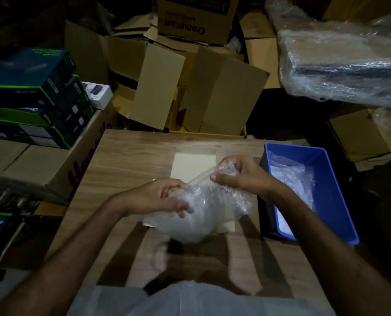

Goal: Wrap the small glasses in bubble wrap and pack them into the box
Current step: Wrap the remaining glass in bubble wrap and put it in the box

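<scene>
Both hands hold a bundle of bubble wrap (203, 210) above the middle of the wooden table (126, 160). My left hand (164, 199) grips its left side with curled fingers. My right hand (237, 173) pinches the top of the wrap between thumb and fingers. Any glass inside is hidden by the wrap. A pale flat cardboard piece (193, 166) lies on the table under the bundle.
A blue plastic bin (322, 156) with more bubble wrap inside stands at the table's right edge. Brown cartons (221, 96) pile up behind the table. Dark boxed goods (32, 96) are stacked at the left. A plastic-wrapped package (345, 65) sits at the upper right.
</scene>
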Action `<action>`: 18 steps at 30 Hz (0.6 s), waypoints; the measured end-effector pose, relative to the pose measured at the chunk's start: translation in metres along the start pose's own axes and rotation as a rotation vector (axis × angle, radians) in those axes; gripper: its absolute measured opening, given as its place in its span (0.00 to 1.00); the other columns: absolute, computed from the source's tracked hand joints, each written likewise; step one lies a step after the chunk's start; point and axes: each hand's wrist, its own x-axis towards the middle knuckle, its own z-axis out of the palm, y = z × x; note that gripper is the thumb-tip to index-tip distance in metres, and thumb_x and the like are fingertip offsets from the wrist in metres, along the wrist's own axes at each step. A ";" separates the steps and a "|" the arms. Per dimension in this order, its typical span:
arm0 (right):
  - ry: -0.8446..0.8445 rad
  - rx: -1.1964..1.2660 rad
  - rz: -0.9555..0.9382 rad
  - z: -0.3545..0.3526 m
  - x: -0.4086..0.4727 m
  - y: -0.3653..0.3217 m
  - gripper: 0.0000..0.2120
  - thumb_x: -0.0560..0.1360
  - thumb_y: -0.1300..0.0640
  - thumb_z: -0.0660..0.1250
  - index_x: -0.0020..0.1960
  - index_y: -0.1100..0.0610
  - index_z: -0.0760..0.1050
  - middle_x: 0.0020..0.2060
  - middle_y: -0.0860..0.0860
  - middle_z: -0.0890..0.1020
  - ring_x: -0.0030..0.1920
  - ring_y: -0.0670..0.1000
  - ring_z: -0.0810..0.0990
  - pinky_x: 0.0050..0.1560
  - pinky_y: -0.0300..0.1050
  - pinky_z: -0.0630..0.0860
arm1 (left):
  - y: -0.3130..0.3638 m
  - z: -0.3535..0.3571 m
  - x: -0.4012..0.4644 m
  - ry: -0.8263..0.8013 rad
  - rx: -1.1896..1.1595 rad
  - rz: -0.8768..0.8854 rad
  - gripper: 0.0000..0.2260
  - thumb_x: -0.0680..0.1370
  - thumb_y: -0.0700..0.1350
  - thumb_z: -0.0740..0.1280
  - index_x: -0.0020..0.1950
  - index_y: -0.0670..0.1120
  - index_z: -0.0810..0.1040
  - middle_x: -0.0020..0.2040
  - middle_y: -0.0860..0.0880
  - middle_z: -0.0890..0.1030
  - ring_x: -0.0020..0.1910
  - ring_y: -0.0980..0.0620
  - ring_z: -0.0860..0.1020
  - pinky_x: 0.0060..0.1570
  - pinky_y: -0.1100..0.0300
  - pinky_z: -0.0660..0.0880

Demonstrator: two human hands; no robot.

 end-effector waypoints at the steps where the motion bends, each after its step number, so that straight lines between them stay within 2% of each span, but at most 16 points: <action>1: -0.001 0.104 0.020 0.000 0.003 0.001 0.10 0.75 0.53 0.75 0.50 0.59 0.82 0.42 0.54 0.86 0.45 0.52 0.84 0.45 0.46 0.81 | 0.003 0.004 0.006 0.010 -0.014 0.022 0.14 0.80 0.44 0.70 0.65 0.44 0.77 0.56 0.46 0.86 0.53 0.45 0.84 0.55 0.52 0.81; 2: 0.003 0.274 0.071 0.000 0.006 0.007 0.13 0.75 0.51 0.74 0.55 0.58 0.82 0.46 0.53 0.86 0.50 0.53 0.83 0.50 0.48 0.81 | 0.004 0.007 0.010 0.039 -0.024 0.039 0.12 0.81 0.44 0.69 0.63 0.43 0.78 0.54 0.45 0.86 0.51 0.43 0.85 0.53 0.52 0.82; 4: -0.071 0.841 0.198 0.006 0.006 0.029 0.28 0.74 0.41 0.71 0.67 0.58 0.78 0.61 0.58 0.82 0.63 0.60 0.78 0.67 0.58 0.76 | -0.001 0.013 0.012 0.173 -0.117 0.044 0.10 0.81 0.44 0.68 0.59 0.41 0.80 0.51 0.44 0.86 0.46 0.45 0.85 0.45 0.55 0.82; 5: -0.117 1.077 0.229 0.015 0.005 0.045 0.36 0.74 0.35 0.70 0.71 0.59 0.74 0.67 0.62 0.77 0.67 0.62 0.75 0.71 0.62 0.71 | -0.004 0.017 0.012 0.265 -0.208 0.034 0.10 0.81 0.44 0.67 0.58 0.40 0.81 0.48 0.44 0.87 0.43 0.48 0.85 0.41 0.57 0.81; 6: -0.152 1.209 0.242 0.027 0.001 0.059 0.41 0.72 0.31 0.69 0.72 0.60 0.72 0.69 0.64 0.74 0.66 0.63 0.76 0.70 0.61 0.70 | -0.009 0.020 0.013 0.355 -0.287 0.022 0.10 0.82 0.44 0.66 0.56 0.39 0.81 0.47 0.44 0.87 0.42 0.49 0.84 0.40 0.58 0.80; 7: -0.151 1.218 0.265 0.040 -0.005 0.071 0.43 0.71 0.29 0.69 0.71 0.60 0.72 0.67 0.64 0.73 0.62 0.63 0.78 0.66 0.58 0.73 | -0.016 0.024 0.015 0.428 -0.333 0.009 0.11 0.82 0.45 0.66 0.55 0.39 0.82 0.46 0.44 0.87 0.42 0.49 0.84 0.39 0.58 0.80; 8: -0.128 1.146 0.288 0.054 -0.011 0.079 0.40 0.71 0.32 0.71 0.70 0.60 0.74 0.66 0.62 0.74 0.58 0.62 0.80 0.61 0.56 0.74 | -0.021 0.029 0.016 0.476 -0.334 0.000 0.10 0.82 0.46 0.66 0.54 0.40 0.82 0.46 0.44 0.87 0.42 0.49 0.83 0.40 0.58 0.80; 10: -0.034 0.944 0.278 0.080 -0.015 0.086 0.28 0.76 0.46 0.73 0.70 0.60 0.74 0.65 0.61 0.79 0.60 0.60 0.82 0.62 0.57 0.77 | -0.031 0.038 0.019 0.545 -0.315 0.013 0.08 0.81 0.45 0.68 0.54 0.42 0.82 0.47 0.47 0.86 0.44 0.50 0.83 0.43 0.56 0.78; 11: 0.057 0.876 0.250 0.088 -0.014 0.084 0.26 0.77 0.53 0.73 0.71 0.61 0.72 0.64 0.61 0.81 0.58 0.59 0.83 0.61 0.56 0.79 | -0.034 0.041 0.020 0.588 -0.330 0.021 0.08 0.80 0.43 0.69 0.57 0.42 0.81 0.50 0.46 0.86 0.46 0.51 0.83 0.45 0.57 0.79; 13: 0.289 0.775 0.240 0.096 -0.009 0.079 0.29 0.75 0.65 0.73 0.72 0.62 0.67 0.58 0.62 0.84 0.52 0.56 0.85 0.53 0.49 0.83 | -0.033 0.047 0.020 0.684 -0.388 0.001 0.17 0.78 0.39 0.71 0.66 0.41 0.73 0.53 0.44 0.85 0.46 0.56 0.85 0.42 0.62 0.80; 14: 0.371 0.727 0.210 0.096 -0.006 0.077 0.31 0.74 0.68 0.74 0.72 0.60 0.65 0.57 0.63 0.84 0.51 0.56 0.85 0.52 0.49 0.83 | -0.031 0.048 0.017 0.723 -0.385 -0.009 0.23 0.78 0.37 0.71 0.70 0.44 0.68 0.52 0.47 0.83 0.45 0.61 0.84 0.40 0.65 0.80; 16: 0.381 0.606 0.086 0.092 -0.007 0.077 0.37 0.74 0.69 0.74 0.75 0.54 0.59 0.56 0.64 0.84 0.54 0.58 0.85 0.54 0.52 0.83 | -0.032 0.043 0.011 0.716 -0.334 0.007 0.37 0.77 0.34 0.72 0.78 0.54 0.57 0.54 0.51 0.76 0.47 0.61 0.82 0.43 0.66 0.80; 17: 0.335 0.535 0.023 0.089 -0.008 0.079 0.40 0.74 0.68 0.74 0.77 0.50 0.56 0.57 0.64 0.83 0.54 0.58 0.85 0.55 0.53 0.83 | -0.036 0.038 0.009 0.661 -0.328 0.030 0.41 0.76 0.33 0.73 0.79 0.58 0.56 0.57 0.50 0.75 0.50 0.59 0.82 0.46 0.64 0.81; 18: 0.282 0.465 -0.031 0.085 -0.011 0.080 0.43 0.74 0.67 0.75 0.78 0.47 0.56 0.57 0.64 0.82 0.53 0.58 0.84 0.54 0.54 0.82 | -0.036 0.033 0.007 0.588 -0.312 0.044 0.42 0.74 0.32 0.74 0.79 0.58 0.59 0.60 0.49 0.76 0.52 0.57 0.82 0.50 0.60 0.82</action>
